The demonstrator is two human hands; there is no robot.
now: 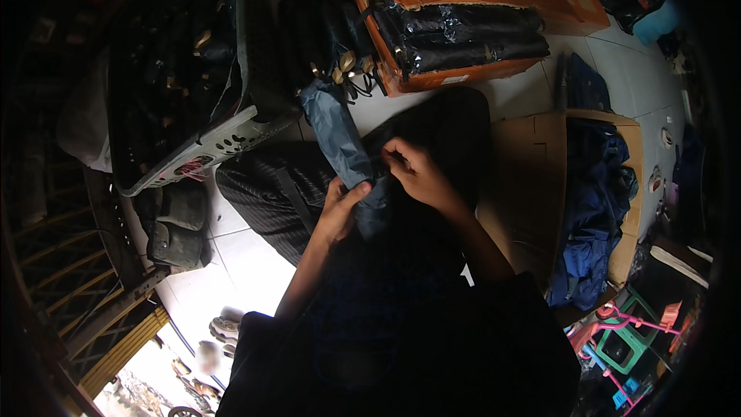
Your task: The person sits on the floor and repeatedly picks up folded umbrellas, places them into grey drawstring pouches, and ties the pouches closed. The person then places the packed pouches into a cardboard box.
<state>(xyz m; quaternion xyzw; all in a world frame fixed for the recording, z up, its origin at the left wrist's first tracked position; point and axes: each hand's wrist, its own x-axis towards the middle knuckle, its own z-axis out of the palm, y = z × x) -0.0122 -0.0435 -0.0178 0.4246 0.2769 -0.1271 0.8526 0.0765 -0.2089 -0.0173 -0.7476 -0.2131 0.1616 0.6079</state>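
Observation:
A folded blue-grey umbrella (337,131) lies slantwise over my lap, its far end pointing up and left. My left hand (340,205) is wrapped round its lower part, with the thumb pressed along the near side. Just right of the umbrella, my right hand (414,170) has its fingers bent together in a pinch. Whatever sits between those fingertips is too dark and small to make out. Loose fabric hangs below my left hand.
A grey plastic basket (224,130) of dark folded umbrellas stands at the left. More umbrellas (328,31) lie beside an orange-brown carton (463,69) of wrapped dark bundles. At right, a cardboard box (525,177) holds blue fabric (590,208). A dark bag (177,232) rests on the tiles.

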